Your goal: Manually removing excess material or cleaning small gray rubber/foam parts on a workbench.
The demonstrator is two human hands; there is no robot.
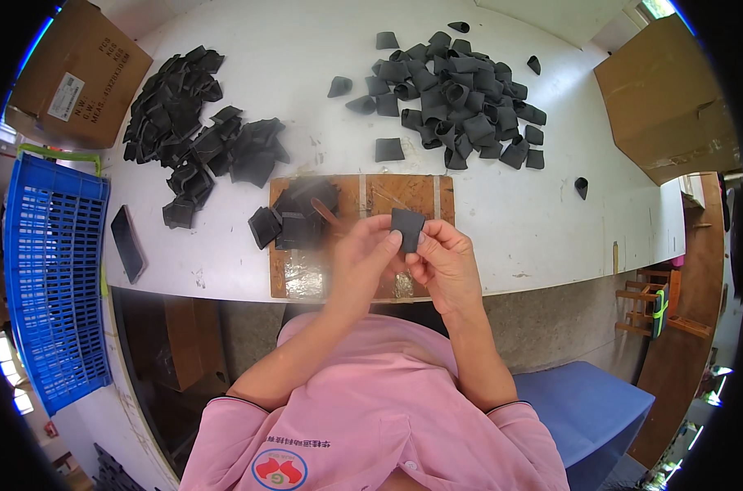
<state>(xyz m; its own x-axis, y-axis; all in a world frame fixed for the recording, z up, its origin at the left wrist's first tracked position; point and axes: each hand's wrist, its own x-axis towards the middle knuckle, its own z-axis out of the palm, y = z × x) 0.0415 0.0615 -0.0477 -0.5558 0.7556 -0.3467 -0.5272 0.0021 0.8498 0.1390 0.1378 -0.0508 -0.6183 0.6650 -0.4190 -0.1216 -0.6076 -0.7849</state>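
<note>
Over the front of a brown board (427,200), both my hands grip a small dark grey fabric sleeve (408,225). My left hand (363,260) pinches its left edge with thumb and fingers. The thumb and fingers of my right hand (443,260) close on its lower right corner. A slim reddish-brown strip (324,212) juts out by my left hand; I cannot tell whether it is held. Beside it, a small stack of dark flat pieces (302,225) lies on the board's left part, partly blurred.
A heap of black folded pieces (175,102) lies at the far left, and a pile of dark grey sleeves (461,94) at the far right. Cardboard boxes (85,74) flank the white table (306,82). A phone (128,244) lies near a blue basket (56,278); a blue stool (576,409) stands below right.
</note>
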